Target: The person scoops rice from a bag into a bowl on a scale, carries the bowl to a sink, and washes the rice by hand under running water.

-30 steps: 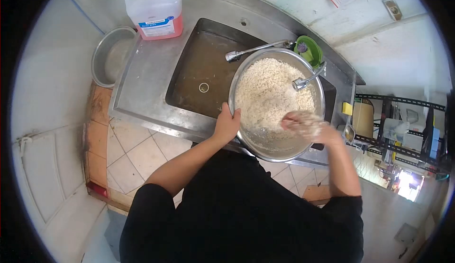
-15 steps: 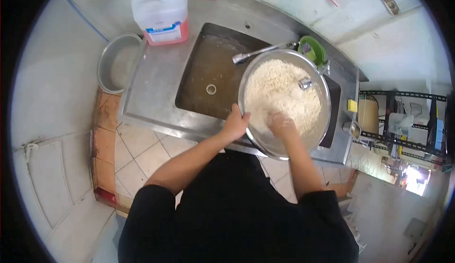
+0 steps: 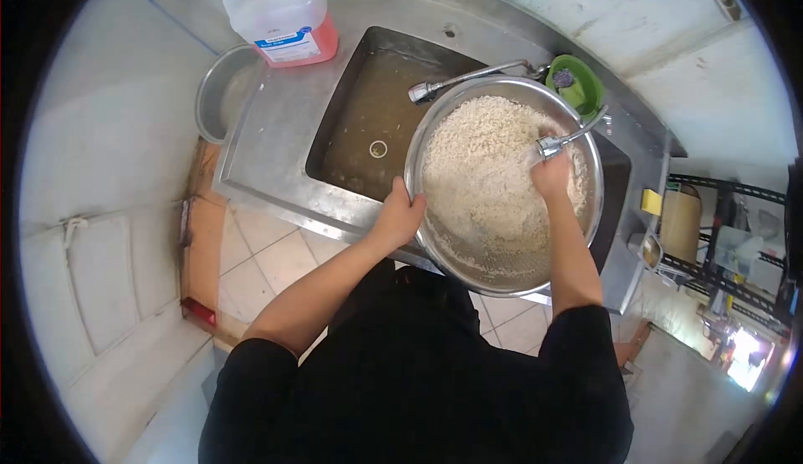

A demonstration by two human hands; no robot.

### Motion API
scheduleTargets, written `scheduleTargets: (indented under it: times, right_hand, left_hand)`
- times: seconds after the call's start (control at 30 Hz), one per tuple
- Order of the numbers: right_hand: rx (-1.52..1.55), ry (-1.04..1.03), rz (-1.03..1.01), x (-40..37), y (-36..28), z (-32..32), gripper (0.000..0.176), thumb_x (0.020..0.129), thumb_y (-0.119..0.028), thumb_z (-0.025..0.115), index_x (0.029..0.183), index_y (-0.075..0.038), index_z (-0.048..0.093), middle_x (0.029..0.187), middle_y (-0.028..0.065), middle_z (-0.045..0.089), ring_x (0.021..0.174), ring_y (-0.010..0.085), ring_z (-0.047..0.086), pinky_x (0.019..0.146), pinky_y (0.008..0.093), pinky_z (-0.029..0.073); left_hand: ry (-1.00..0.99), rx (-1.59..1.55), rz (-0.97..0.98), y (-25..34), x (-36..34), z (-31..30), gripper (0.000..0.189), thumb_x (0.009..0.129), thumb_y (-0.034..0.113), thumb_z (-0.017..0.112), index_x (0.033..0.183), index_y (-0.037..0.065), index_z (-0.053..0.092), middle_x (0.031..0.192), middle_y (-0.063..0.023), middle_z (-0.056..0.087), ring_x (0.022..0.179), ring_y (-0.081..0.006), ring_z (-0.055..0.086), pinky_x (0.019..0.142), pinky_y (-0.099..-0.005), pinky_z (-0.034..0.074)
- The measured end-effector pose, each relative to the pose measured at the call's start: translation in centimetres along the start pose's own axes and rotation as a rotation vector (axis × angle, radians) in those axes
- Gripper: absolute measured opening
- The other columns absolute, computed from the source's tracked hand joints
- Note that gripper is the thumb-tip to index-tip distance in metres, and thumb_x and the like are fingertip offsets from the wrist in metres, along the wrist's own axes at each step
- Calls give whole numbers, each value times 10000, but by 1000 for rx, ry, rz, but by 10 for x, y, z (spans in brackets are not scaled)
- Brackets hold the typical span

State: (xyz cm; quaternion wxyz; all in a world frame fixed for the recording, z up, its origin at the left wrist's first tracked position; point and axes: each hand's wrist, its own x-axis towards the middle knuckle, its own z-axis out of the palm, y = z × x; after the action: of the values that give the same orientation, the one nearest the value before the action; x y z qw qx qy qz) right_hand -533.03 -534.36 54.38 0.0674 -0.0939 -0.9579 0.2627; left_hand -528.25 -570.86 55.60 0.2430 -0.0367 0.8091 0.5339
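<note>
A wide metal bowl (image 3: 597,188) full of white rice grains (image 3: 477,154) rests over the right part of the sink counter. My left hand (image 3: 400,217) grips the bowl's left rim, thumb on the rim. My right hand (image 3: 552,175) is inside the bowl at its right side, touching the rice, just under a chrome faucet head (image 3: 549,146). The faucet and the rice hide most of its fingers. Whitish liquid covers part of the rice, and the bowl's lower wall carries scattered grains.
Left of the bowl is a sink basin (image 3: 360,112) of cloudy water, with a second faucet (image 3: 422,93) above. A jug of pink liquid (image 3: 288,41) stands at the back left. A green basket (image 3: 585,75) and yellow sponge (image 3: 652,202) are to the right; a metal pot (image 3: 205,100) is far left.
My right hand has moved from the lower middle of the bowl to its right side, under the faucet. The rice has shifted. My left hand stays on the rim; the view has turned slightly.
</note>
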Motion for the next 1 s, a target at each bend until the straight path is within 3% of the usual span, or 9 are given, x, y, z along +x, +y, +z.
scheduleTargets:
  times: [0.07,0.17,0.3,0.37,0.47,0.6,0.7,0.83,1.0]
  right_hand:
    - [519,234,-104,27,20,80,482,962,-326,607,1331,-18,563,1386,215,578,1310,382,527,1125,481,385]
    - [20,160,-202,13,-29,78,502,979,-360,577,1371,-48,536,1435,192,547,1341,347,507,1156,501,354]
    - [-134,-707,-437,-56,-44,26,602,1024,-415,499,1518,-83,415,1602,180,358,1504,305,301,1232,541,187]
    - [-276,-723,-591,-91,-33,6,655,1027,-433,494,1555,-71,355,1628,218,292,1521,359,250,1234,561,146]
    - [-391,-528,-357,-89,-10,22,667,1027,-426,496,1561,-60,335,1626,243,274,1518,416,223,1223,577,150]
    - [386,107,-225,12,-70,82,524,1002,-365,545,1401,-29,501,1433,257,474,1348,444,417,1127,602,274]
    - [130,154,-29,21,-122,114,393,978,-338,566,1208,-20,588,1294,232,544,1229,421,492,1060,553,359]
    - [-46,-687,-657,-39,-91,74,331,950,-333,599,1116,-48,625,1222,200,576,1221,373,504,1080,522,349]
    - [-193,-364,-538,-81,-26,10,369,920,-298,656,1181,-43,598,1267,195,546,1253,405,470,1108,597,291]
  left_hand:
    - [129,1,35,11,-8,6,359,940,177,567,1155,-86,451,1034,-386,639,989,-534,637,864,-545,497]
    - [289,-29,53,15,-9,22,310,918,159,584,1119,-69,526,959,-307,677,909,-457,678,822,-489,519]
    - [357,-94,17,37,-12,23,265,949,165,599,1112,-41,567,909,-160,665,848,-252,636,784,-373,507]
    - [433,-138,43,21,-10,33,246,977,196,616,1069,-24,561,852,-85,624,784,-158,577,721,-337,485]
    - [441,-112,16,13,-13,37,245,971,203,606,1051,-22,553,868,-234,686,817,-348,697,746,-437,525]
    - [442,15,-51,29,-23,35,248,970,209,606,1037,-22,544,840,-270,682,796,-427,695,728,-473,527]
    - [475,46,-21,32,-18,35,255,969,210,608,1035,-27,541,824,-290,678,788,-479,680,714,-498,525]
    - [503,47,-84,36,-20,40,268,966,225,616,1028,-26,549,773,-256,677,726,-409,693,667,-460,523]
    - [547,-43,-5,37,-18,42,268,965,224,628,1038,-24,557,746,-218,678,690,-337,697,642,-426,521]
